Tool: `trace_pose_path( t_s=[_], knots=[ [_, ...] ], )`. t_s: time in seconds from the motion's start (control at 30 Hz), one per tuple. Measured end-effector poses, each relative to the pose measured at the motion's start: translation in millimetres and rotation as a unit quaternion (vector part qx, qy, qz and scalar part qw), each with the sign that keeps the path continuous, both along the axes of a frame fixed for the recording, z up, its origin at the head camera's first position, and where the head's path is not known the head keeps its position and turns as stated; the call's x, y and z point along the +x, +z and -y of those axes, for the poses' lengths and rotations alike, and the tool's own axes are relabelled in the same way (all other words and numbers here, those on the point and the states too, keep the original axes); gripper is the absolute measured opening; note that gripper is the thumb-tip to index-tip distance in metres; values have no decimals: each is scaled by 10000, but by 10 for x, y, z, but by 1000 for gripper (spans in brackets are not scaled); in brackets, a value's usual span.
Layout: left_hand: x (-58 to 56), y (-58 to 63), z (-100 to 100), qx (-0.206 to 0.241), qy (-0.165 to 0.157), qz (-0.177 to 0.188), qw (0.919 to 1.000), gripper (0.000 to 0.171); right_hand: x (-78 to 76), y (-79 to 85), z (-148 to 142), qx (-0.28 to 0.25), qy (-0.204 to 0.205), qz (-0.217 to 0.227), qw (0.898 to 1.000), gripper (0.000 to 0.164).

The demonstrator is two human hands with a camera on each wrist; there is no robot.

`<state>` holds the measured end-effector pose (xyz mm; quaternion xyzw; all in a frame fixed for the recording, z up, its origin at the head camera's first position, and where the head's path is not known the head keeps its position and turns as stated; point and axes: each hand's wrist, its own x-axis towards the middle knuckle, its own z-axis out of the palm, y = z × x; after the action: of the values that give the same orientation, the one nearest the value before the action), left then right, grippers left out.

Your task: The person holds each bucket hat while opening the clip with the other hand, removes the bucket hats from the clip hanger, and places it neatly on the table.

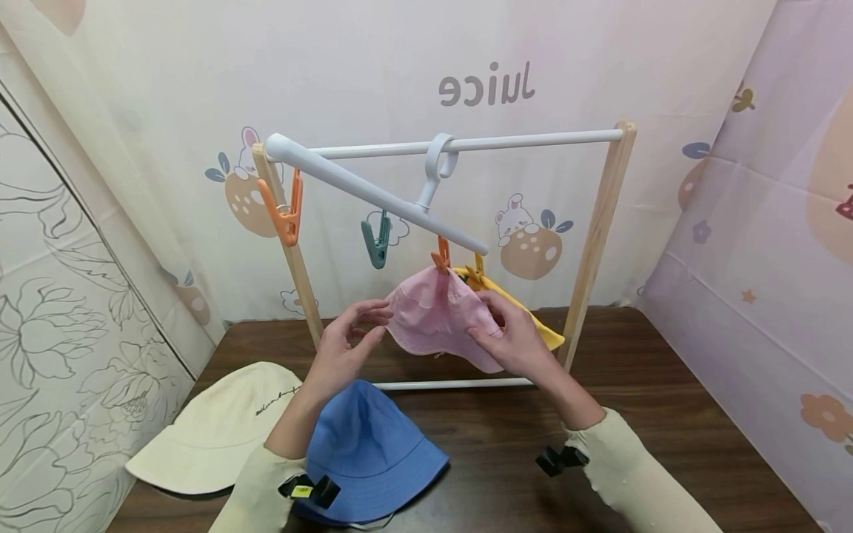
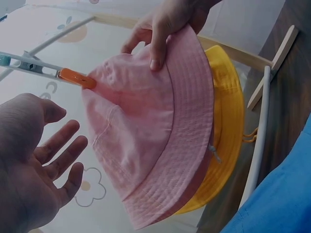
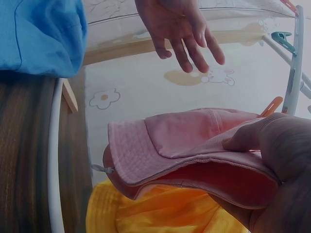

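A pink bucket hat (image 1: 426,314) hangs by its crown from an orange clothespin (image 1: 441,255) on a white hanger (image 1: 373,194). My right hand (image 1: 516,337) pinches the hat's right side, thumb on the outer face and fingers behind, as the right wrist view shows. Beside the hat's left edge, my left hand (image 1: 349,344) has its fingers spread and holds nothing; the left wrist view shows a gap between them. Behind the pink hat hangs a yellow hat (image 2: 226,92), held by a yellow clothespin (image 1: 476,272).
The hanger tilts down to the right from a wooden rack (image 1: 600,237). An orange clothespin (image 1: 286,211) and a green clothespin (image 1: 378,240) hang on its left part. A cream bucket hat (image 1: 220,429) and a blue bucket hat (image 1: 369,451) lie on the dark wooden table (image 1: 493,437).
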<state>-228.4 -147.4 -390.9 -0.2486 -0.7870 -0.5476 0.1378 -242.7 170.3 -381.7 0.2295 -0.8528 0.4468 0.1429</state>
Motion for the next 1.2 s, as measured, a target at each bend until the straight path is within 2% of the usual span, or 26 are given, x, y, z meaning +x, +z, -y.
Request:
trace_pose_path(
  t_s=[0.27,0.73,1.2],
  knots=[
    [-68,-5,-23,226,21,-14,9997,40,5,-10,2,-38,12,-14,10000,46],
    [-100,94,-80,493,-88,2,9987,39,3,-34,16,-111,-2,-115,9999,48],
    [-125,150,-118,456,-47,37,9989,39,-2,-52,28,-77,-11,-247,9997,48]
  ],
)
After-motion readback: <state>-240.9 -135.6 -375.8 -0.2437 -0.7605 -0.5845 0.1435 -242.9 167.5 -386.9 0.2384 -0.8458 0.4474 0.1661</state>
